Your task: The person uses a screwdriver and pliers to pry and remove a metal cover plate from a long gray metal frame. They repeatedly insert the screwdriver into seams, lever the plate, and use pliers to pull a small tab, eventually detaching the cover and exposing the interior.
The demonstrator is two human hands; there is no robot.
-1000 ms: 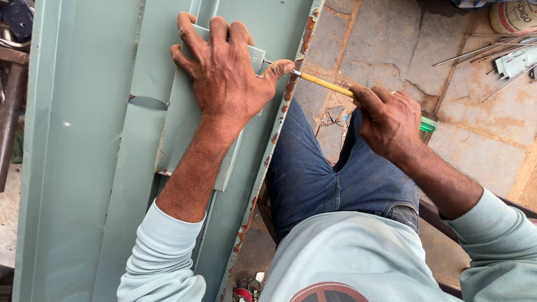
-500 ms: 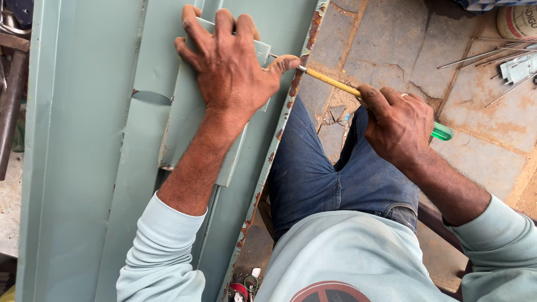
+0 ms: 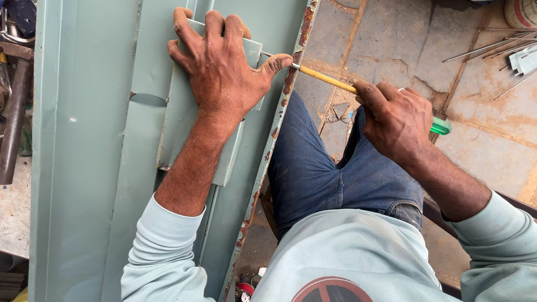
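Observation:
My left hand [image 3: 224, 70] presses flat on a small grey-green metal piece [image 3: 184, 128] that lies on a large grey-green sheet-metal panel [image 3: 84, 168]. The thumb reaches to the panel's rusty right edge [image 3: 291, 72]. My right hand [image 3: 394, 120] grips a thin yellow tool with a green end [image 3: 327, 79], like a pencil or small screwdriver. Its metal tip touches the small piece beside my left thumb.
Thin metal rods [image 3: 486, 47] and a round tin [image 3: 520, 12] lie on the stone-tiled floor [image 3: 391, 39] at the upper right. A rusty pipe [image 3: 11, 123] runs along the left edge. My legs in blue jeans [image 3: 330, 173] are beside the panel.
The view has shifted slightly. My right hand has moved a little with the yellow tool, whose tip stays at the small piece by my left thumb. The left hand keeps pressing.

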